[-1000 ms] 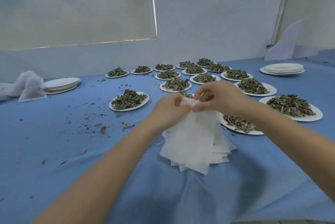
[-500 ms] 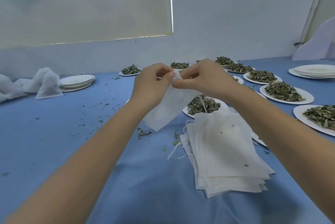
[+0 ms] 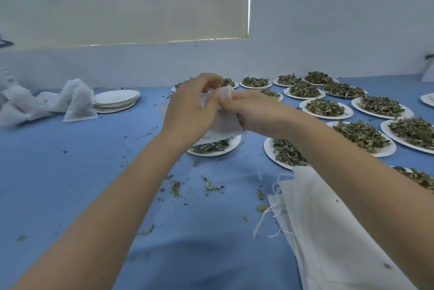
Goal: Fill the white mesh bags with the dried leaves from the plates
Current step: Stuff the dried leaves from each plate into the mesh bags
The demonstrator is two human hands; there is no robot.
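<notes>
1. Blue cloth (image 3: 70, 172) covers the tabletop; plates (image 3: 326, 109) of leaves (image 3: 361, 134) crowd its right edge.
2. Your bag (image 3: 225, 123) is limp, light mesh (pinch its rim).
3. Left hand (image 3: 187, 111) and right hand (image 3: 256, 113) both pinch it, held above a plate.

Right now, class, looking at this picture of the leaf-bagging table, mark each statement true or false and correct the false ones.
1. Both hands hold one white bag above a plate. True; left hand, right hand.
2. The stack of unused bags lies near the left arm. False; it lies by the right arm.
3. The cloth is red. False; it is blue.
4. Stacked plates without leaf piles sit at far left. True.
5. Loose leaf bits lie scattered on the cloth. True.
</notes>
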